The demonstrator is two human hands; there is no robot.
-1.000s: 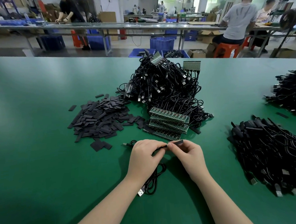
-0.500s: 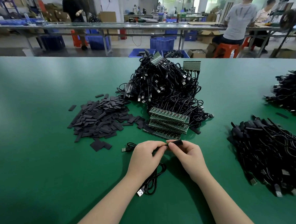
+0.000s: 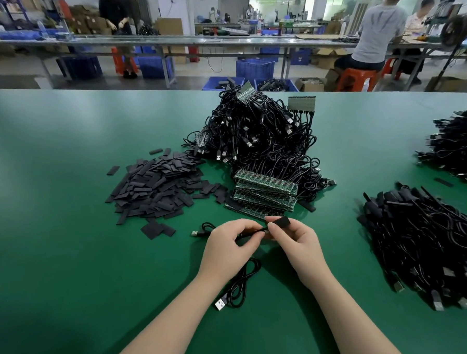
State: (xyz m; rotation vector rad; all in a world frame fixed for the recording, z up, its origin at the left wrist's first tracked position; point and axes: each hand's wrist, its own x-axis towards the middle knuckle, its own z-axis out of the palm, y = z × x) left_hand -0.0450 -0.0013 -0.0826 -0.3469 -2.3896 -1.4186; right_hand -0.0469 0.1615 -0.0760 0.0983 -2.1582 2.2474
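Both my hands meet low over the green table (image 3: 69, 266). My left hand (image 3: 230, 244) pinches a thin black cable (image 3: 250, 232) near its end. My right hand (image 3: 298, 243) pinches a short flat black sleeve (image 3: 279, 222) at that cable's tip. The cable's loop and silver USB plug (image 3: 221, 304) lie under my left wrist. A second cable with a plug (image 3: 200, 232) lies just left of my left hand.
A heap of flat black sleeves (image 3: 157, 189) lies to the left. Behind my hands, green circuit boards (image 3: 263, 194) are stacked against a big tangle of black cables (image 3: 262, 137). More cable heaps (image 3: 425, 245) lie right. People work at benches beyond.
The black sleeve in my right hand has tilted and shifted slightly against the cable end. Both hands stay in nearly the same place.
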